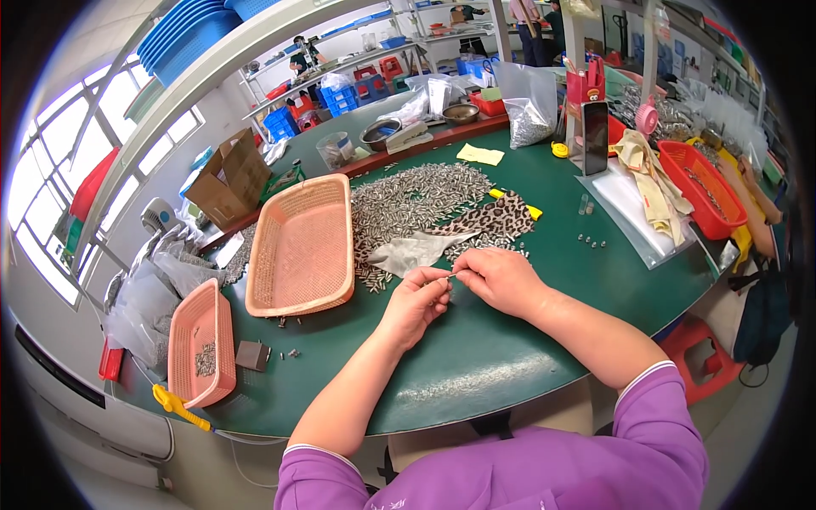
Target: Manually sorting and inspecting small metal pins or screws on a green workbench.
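Note:
My left hand (416, 302) and my right hand (497, 279) meet over the green table (476, 357), fingertips pinched together on a small metal pin (450, 275) held between them. Just beyond the hands lies a large heap of small silvery metal pins (416, 200), spread partly over a leopard-print cloth (493, 217) and a grey plastic bag (412, 251). An empty pink plastic basket (302, 246) sits to the left of the heap.
A smaller pink basket (200, 340) with a few pins, a dark block (252, 354) and a yellow-handled tool (178, 406) lie at the left edge. A red basket (701, 187), gloves, a phone and bags crowd the right. Cardboard box (229, 174), bowls and shelves stand behind.

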Tool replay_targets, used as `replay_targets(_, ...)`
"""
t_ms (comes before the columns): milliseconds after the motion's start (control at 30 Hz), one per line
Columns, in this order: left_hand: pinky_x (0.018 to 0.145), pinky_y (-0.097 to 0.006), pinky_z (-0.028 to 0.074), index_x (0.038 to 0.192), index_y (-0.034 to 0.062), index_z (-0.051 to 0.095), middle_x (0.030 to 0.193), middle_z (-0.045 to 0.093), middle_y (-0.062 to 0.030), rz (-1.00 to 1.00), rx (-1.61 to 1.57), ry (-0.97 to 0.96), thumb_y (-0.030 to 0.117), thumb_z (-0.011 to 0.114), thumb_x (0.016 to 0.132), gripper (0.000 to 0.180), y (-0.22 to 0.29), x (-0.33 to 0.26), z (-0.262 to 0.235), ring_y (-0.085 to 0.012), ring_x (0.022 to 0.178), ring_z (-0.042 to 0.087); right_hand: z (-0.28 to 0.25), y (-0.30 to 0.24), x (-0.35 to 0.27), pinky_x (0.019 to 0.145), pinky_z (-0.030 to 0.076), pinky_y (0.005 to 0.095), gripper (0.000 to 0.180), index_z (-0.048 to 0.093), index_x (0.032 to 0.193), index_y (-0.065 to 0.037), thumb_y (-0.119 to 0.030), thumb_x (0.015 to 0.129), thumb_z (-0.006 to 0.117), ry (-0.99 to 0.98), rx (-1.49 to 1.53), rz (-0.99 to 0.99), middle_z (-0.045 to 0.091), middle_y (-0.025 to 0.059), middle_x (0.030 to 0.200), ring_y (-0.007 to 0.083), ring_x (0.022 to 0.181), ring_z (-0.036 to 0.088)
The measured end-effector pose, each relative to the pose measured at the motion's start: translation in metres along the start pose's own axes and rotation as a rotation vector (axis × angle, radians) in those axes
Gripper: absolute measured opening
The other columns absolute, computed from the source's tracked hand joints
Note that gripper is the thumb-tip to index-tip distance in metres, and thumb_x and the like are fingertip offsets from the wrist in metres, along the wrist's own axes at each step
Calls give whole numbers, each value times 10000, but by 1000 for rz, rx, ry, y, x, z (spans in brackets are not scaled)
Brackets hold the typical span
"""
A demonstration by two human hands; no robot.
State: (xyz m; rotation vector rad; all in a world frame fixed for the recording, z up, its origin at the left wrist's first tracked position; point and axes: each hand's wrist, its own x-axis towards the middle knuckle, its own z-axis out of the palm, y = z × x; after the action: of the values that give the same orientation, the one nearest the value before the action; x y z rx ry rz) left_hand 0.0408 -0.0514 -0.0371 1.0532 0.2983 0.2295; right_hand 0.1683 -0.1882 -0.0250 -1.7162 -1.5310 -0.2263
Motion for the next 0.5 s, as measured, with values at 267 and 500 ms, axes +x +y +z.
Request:
replay_targets(267,566,-178,417,974,39,535,787,552,-23,50,152,16,65,581,844,141,-1,-1,2,-70,654,501,0,1,-2,644,476,394,109,567,850,-103,-209,825,557,-40,-41,4,615,78,761,277,734,600)
replay_targets(500,529,-169,376,972,35,550,759,540,-10,93,347,29,79,589,845,140,-2,-1,0,-58,625,483,-3,-4,-1,568,481,312,113,583,863,-79,-183,857,540,-217,141,248,606,54,639,190,589,604)
